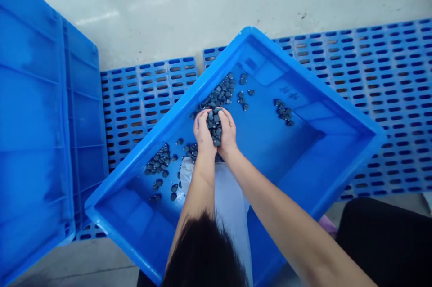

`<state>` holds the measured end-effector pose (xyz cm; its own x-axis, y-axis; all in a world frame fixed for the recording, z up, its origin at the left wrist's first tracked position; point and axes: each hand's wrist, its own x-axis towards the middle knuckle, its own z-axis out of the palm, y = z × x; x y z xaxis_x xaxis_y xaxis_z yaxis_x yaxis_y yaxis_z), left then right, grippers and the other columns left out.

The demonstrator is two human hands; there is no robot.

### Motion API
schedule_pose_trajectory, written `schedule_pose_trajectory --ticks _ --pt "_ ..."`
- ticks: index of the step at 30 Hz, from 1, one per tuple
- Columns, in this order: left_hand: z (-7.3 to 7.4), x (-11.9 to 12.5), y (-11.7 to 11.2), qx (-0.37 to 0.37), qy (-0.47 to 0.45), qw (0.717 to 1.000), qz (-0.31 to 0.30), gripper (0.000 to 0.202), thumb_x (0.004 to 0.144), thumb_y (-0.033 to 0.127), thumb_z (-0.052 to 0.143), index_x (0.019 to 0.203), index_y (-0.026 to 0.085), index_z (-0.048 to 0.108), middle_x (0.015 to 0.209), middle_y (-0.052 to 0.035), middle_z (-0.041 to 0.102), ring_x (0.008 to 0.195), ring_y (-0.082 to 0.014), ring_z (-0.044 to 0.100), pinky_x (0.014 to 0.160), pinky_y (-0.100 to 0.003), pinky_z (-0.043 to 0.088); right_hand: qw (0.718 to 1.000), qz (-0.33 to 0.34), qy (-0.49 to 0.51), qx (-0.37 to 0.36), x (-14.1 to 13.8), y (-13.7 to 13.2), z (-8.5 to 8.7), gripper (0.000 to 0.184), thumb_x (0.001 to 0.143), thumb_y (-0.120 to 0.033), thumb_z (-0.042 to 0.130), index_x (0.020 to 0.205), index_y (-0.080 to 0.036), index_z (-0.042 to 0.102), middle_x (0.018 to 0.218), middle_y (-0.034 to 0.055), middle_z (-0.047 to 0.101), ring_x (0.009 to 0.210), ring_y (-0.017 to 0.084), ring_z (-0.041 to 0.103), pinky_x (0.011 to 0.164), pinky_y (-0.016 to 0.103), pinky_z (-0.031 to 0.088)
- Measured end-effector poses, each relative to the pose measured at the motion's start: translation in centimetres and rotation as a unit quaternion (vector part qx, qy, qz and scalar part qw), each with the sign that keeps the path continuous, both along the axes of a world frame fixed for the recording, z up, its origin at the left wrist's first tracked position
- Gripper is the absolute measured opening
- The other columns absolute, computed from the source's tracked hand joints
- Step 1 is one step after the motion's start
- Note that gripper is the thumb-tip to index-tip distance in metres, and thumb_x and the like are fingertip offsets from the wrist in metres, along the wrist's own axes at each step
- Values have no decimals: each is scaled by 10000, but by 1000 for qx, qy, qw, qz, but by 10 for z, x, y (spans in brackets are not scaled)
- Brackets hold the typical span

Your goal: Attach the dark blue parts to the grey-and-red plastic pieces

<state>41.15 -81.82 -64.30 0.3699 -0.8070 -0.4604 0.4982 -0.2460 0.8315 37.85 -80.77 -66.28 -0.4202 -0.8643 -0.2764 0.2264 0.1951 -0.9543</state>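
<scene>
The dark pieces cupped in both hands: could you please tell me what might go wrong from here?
The left hand and right hand only cup the heaped dark pieces, so some may slip out between the palms. Any that fall could miss the clear bag under the wrists and scatter across the blue crate.

**Factory floor, by the look of it**

We are looking down at a factory or workshop floor. Bare grey concrete [216, 3] is running across the top of the frame, with blue slatted plastic pallets [371, 75] lying on it at centre and right. A big blue crate [303, 161] in the middle is holding loose small dark parts [219, 93], and another crate [33, 120] is standing at far left.
</scene>
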Motion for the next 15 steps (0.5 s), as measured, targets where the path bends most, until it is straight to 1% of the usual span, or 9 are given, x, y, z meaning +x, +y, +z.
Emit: schedule_pose_trajectory --ticks 1,3,5,7,8,10,13,15 --pt "11 -3 3 -9 -4 1000 0 131 744 228 489 706 179 605 856 -18 635 888 -151 586 858 -272 438 1000 -14 -20 3 -3 2 10 345 783 -440 465 992 -195 589 1032 47 638 918 173 604 815 328 490" --pt "36 -10 13 -23 -6 1000 -1 124 730 224 496 692 187 608 884 -12 629 908 -151 576 869 -275 428 998 -33 -53 4 -11 11 35 303 750 -410 512 951 -198 593 1016 41 640 920 178 604 825 331 486" --pt "67 -15 27 -27 -8 1000 -3 125 724 226 504 678 192 615 900 -13 626 944 -161 566 893 -286 411 996 -43 -73 4 -17 24 70 260 728 -379 546 906 -198 605 998 37 642 930 186 599 850 344 470" --pt "104 -17 43 -24 -7 1000 -3 122 720 215 513 660 194 616 920 -13 624 973 -173 559 914 -302 397 996 -43 -84 2 -20 41 111 220 721 -347 567 876 -201 621 993 35 639 952 194 586 880 360 448" --pt "126 -17 52 -21 -4 1000 0 121 720 209 515 653 196 615 933 -12 624 981 -179 560 923 -313 392 995 -40 -88 -1 -21 50 133 202 723 -333 574 868 -204 630 1001 34 635 971 199 577 899 370 432" --pt "173 -13 70 -14 2 1000 7 124 725 201 517 646 199 613 960 -11 626 1001 -192 559 940 -335 383 996 -25 -88 -11 -20 69 181 176 740 -313 577 867 -213 646 1033 33 623 1013 210 555 934 394 398" --pt "255 -1 101 -4 7 999 32 130 728 199 520 635 200 612 991 -15 629 1048 -214 547 953 -356 376 998 16 -63 -20 -11 98 258 148 769 -298 570 865 -228 659 1069 35 611 1055 227 529 968 436 353" --pt "313 11 127 3 2 998 70 119 713 206 536 616 200 604 975 -17 636 1046 -222 552 943 -355 385 997 55 -55 -22 -1 121 313 125 767 -297 581 836 -232 662 1064 36 614 1066 235 520 980 453 332"
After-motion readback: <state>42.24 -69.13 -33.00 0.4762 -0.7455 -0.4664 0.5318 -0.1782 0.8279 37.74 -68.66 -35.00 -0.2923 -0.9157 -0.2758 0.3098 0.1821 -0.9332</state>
